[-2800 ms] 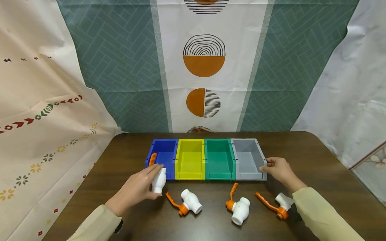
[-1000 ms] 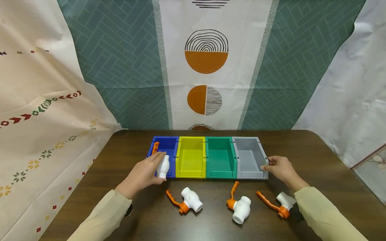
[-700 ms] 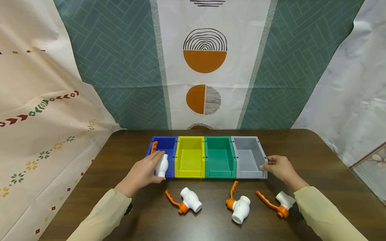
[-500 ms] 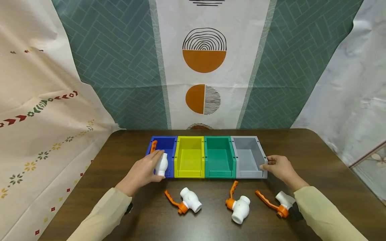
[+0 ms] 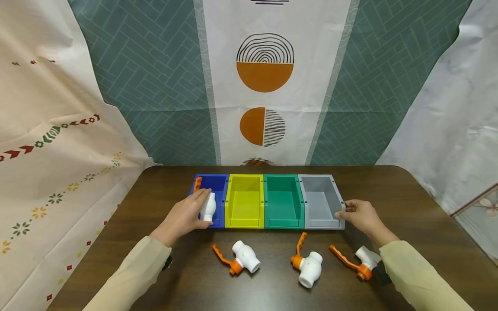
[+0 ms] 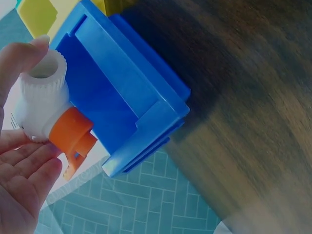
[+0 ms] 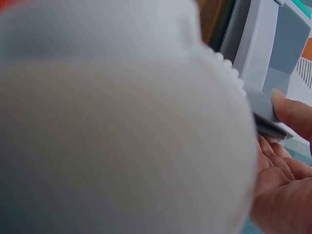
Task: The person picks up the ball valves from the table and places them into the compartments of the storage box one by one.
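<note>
My left hand point(image 5: 182, 219) grips a white ball valve point(image 5: 209, 208) with an orange handle point(image 5: 197, 184), held at the blue bin point(image 5: 220, 211). In the left wrist view, thumb and fingers hold the valve body point(image 6: 41, 105) at opposite ends, and its orange collar point(image 6: 70, 129) faces the bin's opening. My right hand point(image 5: 362, 219) pinches the right front side of the grey bin point(image 5: 324, 224), thumb inside and fingers outside. A blurred white valve body point(image 7: 122, 146) fills much of the right wrist view, partly covering that hand.
Between the blue and grey bins stand a yellow bin point(image 5: 245, 224) and a green bin point(image 5: 284, 224), all in one joined row. Three more ball valves lie in front: left point(image 5: 246, 257), middle point(image 5: 310, 270) and right point(image 5: 365, 258), the last partly under the right sleeve point(image 5: 416, 272).
My left hand has carried the ball valve forward, from before the blue bin's front to its opening. The right hand keeps its hold on the grey bin. The head view has shifted slightly.
</note>
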